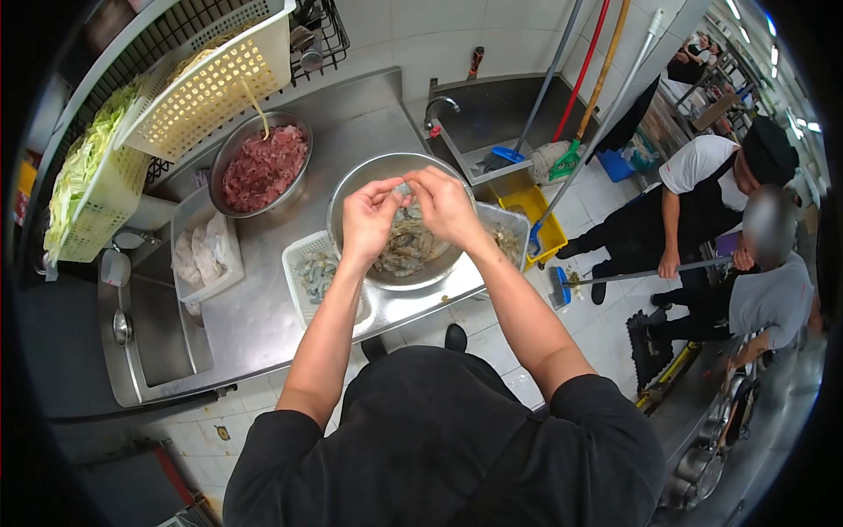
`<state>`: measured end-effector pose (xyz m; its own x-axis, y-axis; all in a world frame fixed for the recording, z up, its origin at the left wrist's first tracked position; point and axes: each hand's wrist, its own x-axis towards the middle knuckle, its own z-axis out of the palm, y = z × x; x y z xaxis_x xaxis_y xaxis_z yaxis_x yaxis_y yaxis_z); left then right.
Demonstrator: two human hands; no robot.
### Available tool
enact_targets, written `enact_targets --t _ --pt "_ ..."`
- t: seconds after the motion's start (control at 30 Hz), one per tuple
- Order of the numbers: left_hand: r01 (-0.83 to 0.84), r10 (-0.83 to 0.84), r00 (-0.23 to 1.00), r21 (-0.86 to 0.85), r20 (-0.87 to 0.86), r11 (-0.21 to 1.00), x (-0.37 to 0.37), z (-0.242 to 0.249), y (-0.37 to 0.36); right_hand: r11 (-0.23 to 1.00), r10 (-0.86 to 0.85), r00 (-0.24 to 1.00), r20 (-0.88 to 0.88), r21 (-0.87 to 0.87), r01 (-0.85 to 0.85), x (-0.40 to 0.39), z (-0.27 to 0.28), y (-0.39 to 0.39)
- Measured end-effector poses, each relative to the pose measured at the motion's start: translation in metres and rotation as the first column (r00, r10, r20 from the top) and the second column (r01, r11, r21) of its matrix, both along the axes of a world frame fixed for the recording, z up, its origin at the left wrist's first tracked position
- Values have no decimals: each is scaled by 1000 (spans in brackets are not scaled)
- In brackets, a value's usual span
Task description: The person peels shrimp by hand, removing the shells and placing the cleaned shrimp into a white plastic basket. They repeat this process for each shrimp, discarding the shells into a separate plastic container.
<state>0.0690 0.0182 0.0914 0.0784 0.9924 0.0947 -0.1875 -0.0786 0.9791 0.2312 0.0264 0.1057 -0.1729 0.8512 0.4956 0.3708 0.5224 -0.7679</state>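
Both hands meet over a large steel bowl (338,230) that holds many grey shrimp (406,246). Between the fingertips of my left hand (369,215) and my right hand (443,209) is a small grey shrimp (403,189), pinched from both sides. Just left of the bowl stands a white basket (293,263) with several grey peeled-looking shrimp (316,274) in it. At the bowl's right side, partly behind my right forearm, is another light container (520,224) with small pale pieces inside.
A bowl of raw minced meat (263,167) and a white tub (230,274) sit on the steel counter (255,325). Yellow baskets (211,97) hang upper left. Brooms lean by the sink (518,97). Two people (702,193) stand at the right, one with a broom.
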Motion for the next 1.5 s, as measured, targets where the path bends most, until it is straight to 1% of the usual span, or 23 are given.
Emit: enact_targets --t 0.03,0.1,0.2,0.37,0.43,0.5,0.57,0.7,0.77,0.87,0.9,0.97,1.03,1.1,1.13,1.17,1.2,1.23,1.3,1.37,1.4,1.47,1.5 --pt "0 0 1000 -2 0 1000 0 0 0 998 -7 999 43 58 5 0 1 0" --pt "-32 33 999 16 -41 999 0 2 0 998 14 999 40 52 -16 0 3 -2" --pt "-29 30 999 46 -29 999 0 -4 4 997 39 998 40 57 -42 0 1 -1" --pt "-41 40 999 15 21 999 -1 -9 7 997 42 998 37 56 -44 -5 -1 -3" --pt "-36 36 999 -5 32 999 0 -7 5 999 24 1000 11 26 -25 -5 0 -2" --pt "-36 38 996 -20 82 999 3 -4 1 999 4 999 39 43 -5 -2 -1 0" --pt "-37 38 997 -8 63 999 2 -7 2 998 -15 998 65 61 11 -1 -1 0" --pt "-46 46 999 12 21 999 1 -12 6 997 16 998 57 74 -20 1 -2 -1" --pt "-40 40 998 3 39 999 1 -13 7 996 17 998 63 91 -22 1 -2 -2" --pt "-31 32 997 -12 73 999 1 -14 8 998 33 999 43 60 -35 0 -4 -3" --pt "-31 33 996 -20 88 999 1 -15 8 996 37 997 61 82 -41 0 -6 -4" --pt "-34 36 996 -25 76 999 1 -16 9 993 40 996 78 107 -49 1 -10 -3" --pt "-38 40 997 -34 65 999 1 -19 9 996 44 996 73 79 -50 1 -11 -4" --pt "-51 64 988 -95 142 994 1 -23 12 995 50 997 65 88 -55 -1 -11 -5" --pt "-52 65 988 -95 142 994 2 -25 13 994 54 997 58 95 -60 -2 -11 -6" --pt "-52 84 967 -137 239 989 3 -27 14 994 55 997 57 95 -61 -2 -11 -6" --pt "-47 105 937 -177 333 983 3 -27 14 992 26 994 106 123 -39 -1 -11 -6" --pt "-49 106 937 -177 333 983 3 -28 14 988 -4 988 154 152 -20 -1 -10 -4" --pt "38 63 887 -211 457 977 3 -29 14 991 1 990 141 133 -20 2 -10 -4" --pt "61 65 874 -241 481 969 2 -28 15 993 5 992 129 113 -20 5 -12 -3" --pt "85 67 859 -271 508 959 1 -27 15 990 -6 991 137 137 -14 6 -14 -2" --pt "72 65 873 -261 483 963 3 -26 14 987 -16 989 145 161 -8 6 -16 -2" --pt "59 64 887 -250 457 966 3 -26 14 994 -37 996 87 106 28 4 -15 -4"
